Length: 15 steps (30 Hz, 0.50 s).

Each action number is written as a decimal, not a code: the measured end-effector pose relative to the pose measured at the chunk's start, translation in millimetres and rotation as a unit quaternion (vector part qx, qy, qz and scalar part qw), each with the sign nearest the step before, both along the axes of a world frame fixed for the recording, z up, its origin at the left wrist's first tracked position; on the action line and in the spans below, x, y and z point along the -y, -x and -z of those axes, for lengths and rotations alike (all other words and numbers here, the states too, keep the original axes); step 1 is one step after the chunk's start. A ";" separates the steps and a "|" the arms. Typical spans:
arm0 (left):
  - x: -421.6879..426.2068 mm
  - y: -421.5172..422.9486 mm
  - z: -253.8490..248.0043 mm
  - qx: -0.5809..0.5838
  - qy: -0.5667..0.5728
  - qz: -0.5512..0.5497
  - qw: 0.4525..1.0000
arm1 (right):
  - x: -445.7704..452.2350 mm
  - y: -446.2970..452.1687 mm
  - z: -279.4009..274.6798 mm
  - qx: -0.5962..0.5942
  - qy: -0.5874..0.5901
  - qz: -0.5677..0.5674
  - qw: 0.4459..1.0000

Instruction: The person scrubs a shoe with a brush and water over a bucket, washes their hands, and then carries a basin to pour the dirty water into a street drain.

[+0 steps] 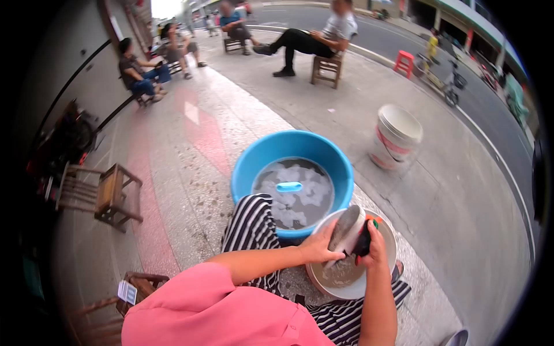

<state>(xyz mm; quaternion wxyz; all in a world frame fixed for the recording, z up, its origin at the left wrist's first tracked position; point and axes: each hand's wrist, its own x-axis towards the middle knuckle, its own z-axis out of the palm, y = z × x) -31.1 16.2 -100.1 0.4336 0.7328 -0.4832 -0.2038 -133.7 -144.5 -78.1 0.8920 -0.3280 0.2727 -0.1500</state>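
Observation:
Both my hands grip a shoe [348, 228] over a white basin [315, 275] of murky water. Its grey sole and white edge face left; the black side carries orange and green patches. My left hand [321, 244] has its fingers closed on the sole side. On the black side, my right hand [375, 244] is wrapped round the shoe; its fingertips are partly hidden. Just beyond stands a large blue tub [244, 173] with grey, sudsy water. A light blue oval thing, perhaps a brush [289, 187], floats in it.
Stacked white buckets [398, 130] stand ahead to the right. A wooden chair [109, 193] is at the left, another [141, 285] near my left side. Several people sit farther off, one on a wooden stool [326, 70]. A red stool [404, 63] stands by the road.

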 end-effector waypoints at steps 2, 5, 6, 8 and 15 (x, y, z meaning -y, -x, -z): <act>7.9 3.9 14.5 0.132 0.019 -0.030 0.991 | -3.7 -2.0 16.0 0.010 -0.028 0.060 0.998; 15.7 12.4 13.6 0.156 -0.160 -0.012 0.975 | -11.6 -5.2 27.5 -0.044 0.014 0.118 0.992; 15.8 12.1 12.7 0.185 -0.148 -0.009 0.972 | -16.8 -5.0 22.6 -0.059 0.037 0.126 0.990; 14.0 9.4 7.8 0.183 -0.138 0.000 0.973 | -19.6 -5.8 14.9 -0.080 0.063 0.125 0.987; 13.5 8.3 13.4 0.186 -0.127 -0.012 0.974 | -20.2 -7.7 19.4 -0.072 0.041 0.126 0.989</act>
